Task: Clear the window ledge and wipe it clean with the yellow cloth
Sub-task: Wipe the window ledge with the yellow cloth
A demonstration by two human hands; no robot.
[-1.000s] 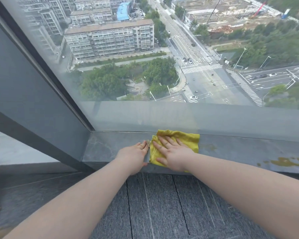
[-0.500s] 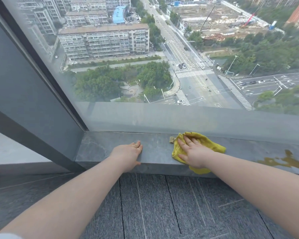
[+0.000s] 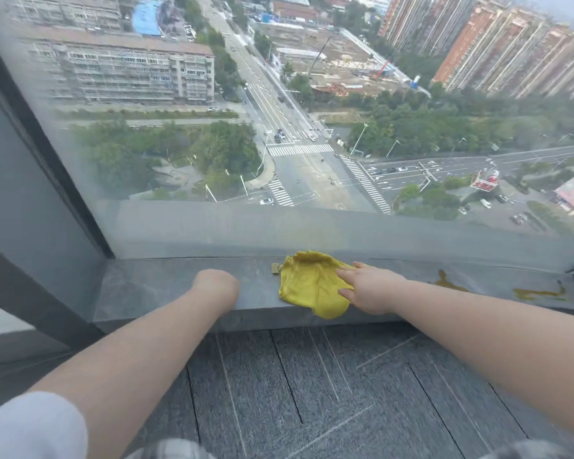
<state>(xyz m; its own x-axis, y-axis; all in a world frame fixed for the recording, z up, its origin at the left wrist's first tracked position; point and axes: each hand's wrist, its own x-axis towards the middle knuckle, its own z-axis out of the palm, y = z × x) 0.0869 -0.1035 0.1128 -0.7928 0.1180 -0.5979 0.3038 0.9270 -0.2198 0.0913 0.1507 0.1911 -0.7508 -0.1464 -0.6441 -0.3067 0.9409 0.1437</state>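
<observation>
At the far left a dark window frame (image 3: pixel 47 154) slants down to the corner of the grey window ledge (image 3: pixel 153 286). The left hand (image 3: pixel 216 283) rests on the ledge near its front edge; its fingers are tucked out of sight, so whether that grip is curled or flat cannot be told, and it holds nothing visible. Well apart to its right lies the yellow cloth (image 3: pixel 307 283), crumpled, its long axis running from the glass toward the front edge, where one corner droops over. A small scrap (image 3: pixel 275 268) touches its upper left. The right hand (image 3: pixel 370 288) presses the cloth's right side with straight, spread fingers. Further right, yellowish stains (image 3: pixel 537 293) mark the ledge.
</observation>
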